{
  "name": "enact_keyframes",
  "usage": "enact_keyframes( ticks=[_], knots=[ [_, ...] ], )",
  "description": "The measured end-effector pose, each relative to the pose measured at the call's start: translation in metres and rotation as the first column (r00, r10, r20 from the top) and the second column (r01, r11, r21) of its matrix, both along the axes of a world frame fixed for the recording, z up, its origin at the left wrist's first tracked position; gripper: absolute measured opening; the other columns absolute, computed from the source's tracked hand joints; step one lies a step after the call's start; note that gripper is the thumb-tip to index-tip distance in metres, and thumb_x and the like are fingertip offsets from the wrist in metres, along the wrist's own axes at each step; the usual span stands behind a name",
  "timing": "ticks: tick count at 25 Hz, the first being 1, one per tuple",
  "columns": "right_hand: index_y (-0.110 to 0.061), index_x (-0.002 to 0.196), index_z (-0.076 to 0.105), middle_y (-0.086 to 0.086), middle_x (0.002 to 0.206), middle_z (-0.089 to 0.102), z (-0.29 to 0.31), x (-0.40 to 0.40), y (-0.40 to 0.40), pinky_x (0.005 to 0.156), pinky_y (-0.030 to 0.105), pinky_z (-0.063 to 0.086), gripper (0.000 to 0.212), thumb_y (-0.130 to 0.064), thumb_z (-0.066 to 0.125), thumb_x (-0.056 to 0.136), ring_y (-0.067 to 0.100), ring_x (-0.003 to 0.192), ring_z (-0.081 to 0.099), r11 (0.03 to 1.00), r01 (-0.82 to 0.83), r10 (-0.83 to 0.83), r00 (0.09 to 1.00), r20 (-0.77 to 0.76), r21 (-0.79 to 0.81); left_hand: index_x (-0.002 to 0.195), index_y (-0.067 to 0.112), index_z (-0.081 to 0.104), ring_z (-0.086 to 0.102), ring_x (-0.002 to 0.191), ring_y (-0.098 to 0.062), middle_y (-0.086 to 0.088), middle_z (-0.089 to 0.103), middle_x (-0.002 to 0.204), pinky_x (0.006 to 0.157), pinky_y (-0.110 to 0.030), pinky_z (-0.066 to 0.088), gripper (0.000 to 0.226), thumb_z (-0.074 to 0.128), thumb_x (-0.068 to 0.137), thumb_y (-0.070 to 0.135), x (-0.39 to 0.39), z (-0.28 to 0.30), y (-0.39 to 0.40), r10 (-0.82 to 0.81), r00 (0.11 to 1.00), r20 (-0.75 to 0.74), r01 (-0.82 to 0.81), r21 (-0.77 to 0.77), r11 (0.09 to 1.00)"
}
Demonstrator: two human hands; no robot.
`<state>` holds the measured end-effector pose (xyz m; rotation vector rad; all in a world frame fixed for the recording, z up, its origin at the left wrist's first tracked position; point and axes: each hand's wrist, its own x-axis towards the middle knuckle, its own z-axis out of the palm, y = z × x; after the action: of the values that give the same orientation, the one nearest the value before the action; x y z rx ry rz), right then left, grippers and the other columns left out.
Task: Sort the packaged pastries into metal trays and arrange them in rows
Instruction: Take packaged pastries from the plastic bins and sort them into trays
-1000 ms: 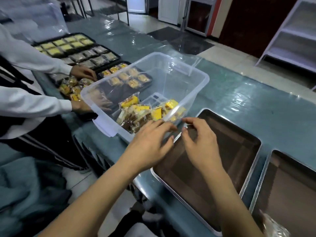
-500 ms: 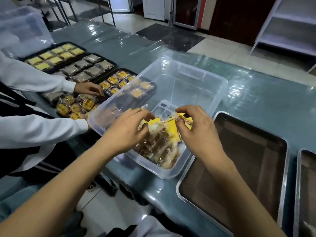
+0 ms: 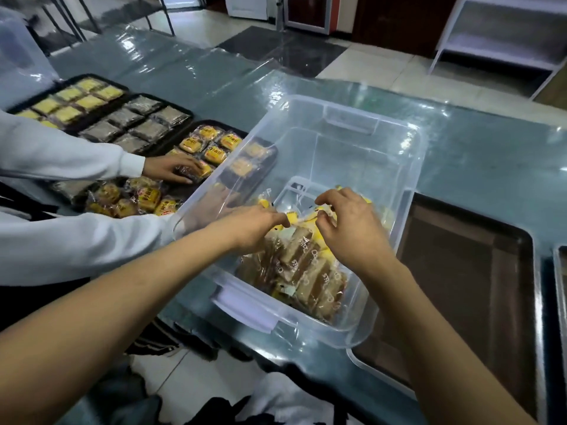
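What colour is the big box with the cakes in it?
See-through, clear plastic box; the head view shows it best.

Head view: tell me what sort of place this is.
Probably a bakery or food shop's packing area. A long counter under clear plastic sheet carries dark trays of wrapped pastries in rows, a clear plastic bin of more wrapped pastries, and an empty metal tray. White shelving stands behind.

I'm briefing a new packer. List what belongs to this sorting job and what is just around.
Job: packaged pastries in the clear plastic bin; left hand and right hand pinching their wrappers; empty metal tray; filled trays.

Around: white shelving, floor mat.
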<state>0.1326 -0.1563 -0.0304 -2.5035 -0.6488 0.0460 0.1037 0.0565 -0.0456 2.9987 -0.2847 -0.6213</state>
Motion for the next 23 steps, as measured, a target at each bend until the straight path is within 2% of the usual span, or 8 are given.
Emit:
enact_keyframes(
  ticks=[4, 8, 11, 15, 18, 21, 23],
  knots=[
    [-0.02, 0.123, 0.064, 0.003, 0.119, 0.062, -0.003, 0.006, 0.001, 0.097, 0.046, 0.046, 0.028, -0.028, 0.055, 0.098, 0.024, 0.109, 0.058, 1.0, 0.013, -0.013, 1.0, -0.01, -0.022, 0.151, 0.027, 0.037, 0.045, 0.136, -0.025, -0.001, 0.046, 0.152, 0.11, -0.039, 0.038, 0.069, 0.067, 0.09, 0.01, 0.012, -0.02, 0.009, -0.033, 0.987, -0.156, 0.042, 0.06, 0.997],
    [-0.021, 0.125, 0.064, 0.003, 0.122, 0.062, -0.006, 0.006, 0.0, 0.097, 0.045, 0.046, 0.03, -0.031, 0.053, 0.099, 0.024, 0.109, 0.058, 0.997, 0.015, -0.016, 1.0, -0.003, -0.072, 0.154, 0.031, 0.03, 0.051, 0.127, -0.025, -0.002, 0.048, 0.148, 0.102, -0.037, 0.048, 0.089, 0.072, 0.082, 0.0, 0.017, -0.035, 0.007, 0.058, 0.96, -0.274, -0.049, 0.04, 0.998],
    [-0.022, 0.124, 0.064, 0.002, 0.121, 0.062, -0.008, 0.006, 0.0, 0.099, 0.043, 0.043, 0.029, -0.032, 0.052, 0.099, 0.023, 0.109, 0.057, 0.996, 0.019, -0.019, 1.0, -0.001, -0.091, 0.153, 0.028, 0.034, 0.052, 0.124, -0.023, -0.003, 0.051, 0.145, 0.101, -0.036, 0.05, 0.087, 0.072, 0.081, -0.004, 0.02, -0.039, 0.006, 0.089, 0.967, -0.24, -0.095, -0.011, 0.995],
    [-0.022, 0.123, 0.064, 0.001, 0.121, 0.062, -0.01, 0.007, -0.001, 0.098, 0.043, 0.043, 0.028, -0.032, 0.052, 0.099, 0.022, 0.109, 0.057, 0.994, 0.015, -0.015, 1.0, 0.006, -0.107, 0.15, 0.028, 0.042, 0.046, 0.131, -0.025, -0.002, 0.046, 0.146, 0.109, -0.04, 0.043, 0.081, 0.077, 0.08, 0.004, 0.019, -0.039, 0.008, 0.047, 0.974, -0.22, -0.032, 0.068, 0.997],
    [-0.023, 0.122, 0.065, 0.001, 0.121, 0.063, -0.011, 0.007, -0.001, 0.098, 0.043, 0.044, 0.027, -0.033, 0.052, 0.099, 0.022, 0.109, 0.057, 0.993, 0.011, -0.01, 1.0, 0.008, -0.114, 0.135, 0.033, 0.057, 0.046, 0.124, -0.024, -0.001, 0.048, 0.138, 0.105, -0.041, 0.044, 0.066, 0.084, 0.077, 0.016, 0.019, -0.036, 0.009, 0.02, 0.983, -0.184, 0.001, 0.116, 0.993],
    [-0.023, 0.122, 0.065, 0.001, 0.121, 0.062, -0.011, 0.007, -0.001, 0.098, 0.042, 0.043, 0.028, -0.034, 0.052, 0.1, 0.022, 0.109, 0.057, 0.991, 0.005, -0.004, 1.0, 0.002, -0.132, 0.12, 0.034, 0.061, 0.043, 0.123, -0.022, 0.001, 0.046, 0.136, 0.101, -0.04, 0.044, 0.053, 0.083, 0.076, 0.016, 0.018, -0.03, 0.013, -0.002, 0.991, -0.133, 0.015, 0.098, 0.995],
    [-0.024, 0.123, 0.064, 0.0, 0.12, 0.062, -0.011, 0.008, -0.001, 0.098, 0.042, 0.042, 0.028, -0.036, 0.051, 0.1, 0.021, 0.108, 0.056, 0.987, -0.002, 0.001, 1.0, -0.007, -0.161, 0.116, 0.031, 0.06, 0.048, 0.118, -0.021, 0.001, 0.052, 0.133, 0.096, -0.038, 0.047, 0.05, 0.082, 0.076, 0.013, 0.017, -0.026, 0.015, 0.022, 0.988, -0.152, -0.012, 0.066, 0.998]
  ],
)
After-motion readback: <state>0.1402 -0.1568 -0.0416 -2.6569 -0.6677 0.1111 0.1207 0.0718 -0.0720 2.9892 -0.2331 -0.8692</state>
